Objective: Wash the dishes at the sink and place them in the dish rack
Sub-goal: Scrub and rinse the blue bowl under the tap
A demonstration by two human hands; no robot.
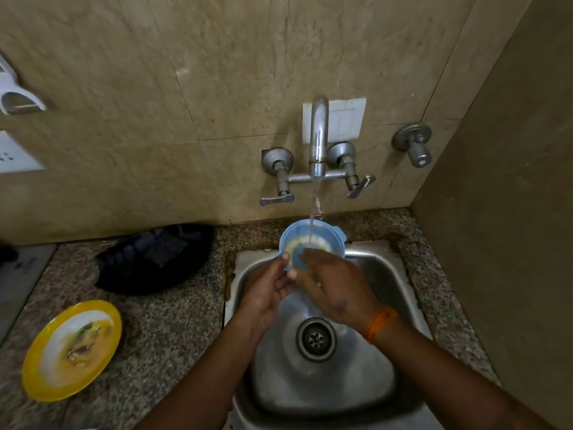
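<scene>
A small blue plastic bowl [313,234] with yellowish residue inside is held tilted under the running tap [318,141], above the back of the steel sink [387,293]. My left hand [269,287] grips the bowl's near rim and underside. My right hand [335,287] has its fingers reaching inside the bowl, against its inner wall. Water streams into the bowl. A dirty yellow-rimmed plate [73,349] with food scraps lies on the granite counter at the left.
A black rack or tray [155,259] holding dark items sits on the counter [173,330] left of the sink. Two tap levers and a separate valve [414,144] stick out of the tiled wall. A brown side wall closes off the right.
</scene>
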